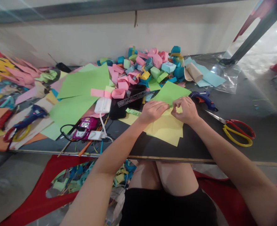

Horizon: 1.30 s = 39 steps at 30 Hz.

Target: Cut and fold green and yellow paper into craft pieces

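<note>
A bright green paper sheet [172, 91] stretches up from between my hands. My left hand [154, 112] is closed, its fingers pressed together along the sheet's lower edge. Beside it my right hand [185, 110] is closed too, thumb and forefinger meeting in a pinch at the same edge. What lies right under the fingertips is partly hidden. Yellow paper sheets [165, 128] lie on the table below both hands. Left of my left hand sit a small folded green strip [133, 111] and a ruler [137, 98].
Scissors [238, 131] and a blue glue gun [205, 99] lie to the right. Folded paper pieces [152, 64] are heaped at the back. A purple power socket [85, 128], white charger [103, 105], green sheets [82, 91] and another glue gun [32, 117] fill the left.
</note>
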### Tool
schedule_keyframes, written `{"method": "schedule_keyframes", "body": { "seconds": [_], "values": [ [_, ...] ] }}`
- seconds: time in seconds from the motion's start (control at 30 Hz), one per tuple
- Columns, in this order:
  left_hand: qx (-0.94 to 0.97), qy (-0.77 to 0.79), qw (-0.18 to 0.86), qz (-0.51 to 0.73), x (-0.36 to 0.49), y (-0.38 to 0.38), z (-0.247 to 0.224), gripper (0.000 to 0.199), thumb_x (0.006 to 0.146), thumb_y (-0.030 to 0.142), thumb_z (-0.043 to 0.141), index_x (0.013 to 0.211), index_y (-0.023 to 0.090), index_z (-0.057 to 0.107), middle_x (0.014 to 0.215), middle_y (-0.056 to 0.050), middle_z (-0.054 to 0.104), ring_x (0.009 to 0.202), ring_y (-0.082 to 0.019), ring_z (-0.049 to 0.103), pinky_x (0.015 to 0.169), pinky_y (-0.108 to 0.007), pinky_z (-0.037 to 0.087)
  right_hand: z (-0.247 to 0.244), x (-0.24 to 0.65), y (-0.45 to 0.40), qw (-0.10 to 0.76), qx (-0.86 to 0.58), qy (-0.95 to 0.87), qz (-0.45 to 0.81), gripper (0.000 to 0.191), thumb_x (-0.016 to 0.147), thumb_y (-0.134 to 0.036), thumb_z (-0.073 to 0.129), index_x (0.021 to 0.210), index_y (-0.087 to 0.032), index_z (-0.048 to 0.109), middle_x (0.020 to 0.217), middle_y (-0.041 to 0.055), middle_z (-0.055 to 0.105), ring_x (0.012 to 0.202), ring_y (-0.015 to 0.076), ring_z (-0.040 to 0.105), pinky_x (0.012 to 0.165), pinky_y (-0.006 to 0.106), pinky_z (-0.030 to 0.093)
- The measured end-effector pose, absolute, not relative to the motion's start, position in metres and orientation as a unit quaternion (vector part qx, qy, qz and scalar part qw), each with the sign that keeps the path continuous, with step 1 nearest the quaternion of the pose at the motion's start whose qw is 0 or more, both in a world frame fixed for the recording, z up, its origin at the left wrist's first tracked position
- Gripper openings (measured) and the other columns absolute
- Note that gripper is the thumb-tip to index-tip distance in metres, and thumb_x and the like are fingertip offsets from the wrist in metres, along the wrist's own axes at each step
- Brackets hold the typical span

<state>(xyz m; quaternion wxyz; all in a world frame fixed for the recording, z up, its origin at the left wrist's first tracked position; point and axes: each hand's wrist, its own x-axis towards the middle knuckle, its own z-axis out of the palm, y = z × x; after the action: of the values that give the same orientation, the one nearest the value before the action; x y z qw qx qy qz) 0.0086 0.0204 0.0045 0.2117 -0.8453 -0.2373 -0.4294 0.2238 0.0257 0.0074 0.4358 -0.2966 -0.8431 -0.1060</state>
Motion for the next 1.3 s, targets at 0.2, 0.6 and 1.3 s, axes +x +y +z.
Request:
{"method": "schedule_keyframes", "body": {
  "seconds": [0.2, 0.6, 1.3],
  "values": [
    [-0.846, -0.250, 0.119, -0.455, 0.016, 0.023, 0.002, 0.016, 0.102, 0.019, 0.057, 0.098, 0.022, 0.073, 0.090, 0.001, 0.082, 0.092, -0.014, 0.077, 0.082, -0.032, 0.051, 0.009, 0.223, 0.024, 0.438, -0.325, -0.834, -0.086, 0.030, 0.071, -0.014, 0.057, 0.083, -0.027, 0.033, 0.075, -0.0042, 0.067, 0.069, 0.0179, 0.061, 0.075, 0.037, 0.043],
    [-0.788, -0.245, 0.100, -0.555, 0.001, 0.025, 0.014, 0.016, 0.099, 0.019, 0.061, 0.102, 0.023, 0.077, 0.094, -0.001, 0.083, 0.092, -0.015, 0.078, 0.086, -0.029, 0.060, 0.016, 0.250, 0.036, 0.428, -0.430, -0.779, -0.159, 0.025, 0.070, -0.017, 0.058, 0.081, -0.025, 0.037, 0.074, -0.0045, 0.063, 0.074, 0.0184, 0.061, 0.092, 0.047, 0.040],
    [-0.875, -0.215, 0.079, -0.428, 0.000, 0.026, 0.012, 0.025, 0.104, 0.022, 0.052, 0.102, 0.026, 0.076, 0.100, 0.000, 0.083, 0.099, -0.015, 0.077, 0.103, -0.043, 0.053, 0.014, 0.238, 0.024, 0.372, -0.409, -0.819, -0.154, 0.018, 0.086, -0.023, 0.066, 0.102, -0.030, 0.064, 0.123, 0.0051, 0.073, 0.116, 0.0307, 0.061, 0.097, 0.049, 0.041]
  ]
}}
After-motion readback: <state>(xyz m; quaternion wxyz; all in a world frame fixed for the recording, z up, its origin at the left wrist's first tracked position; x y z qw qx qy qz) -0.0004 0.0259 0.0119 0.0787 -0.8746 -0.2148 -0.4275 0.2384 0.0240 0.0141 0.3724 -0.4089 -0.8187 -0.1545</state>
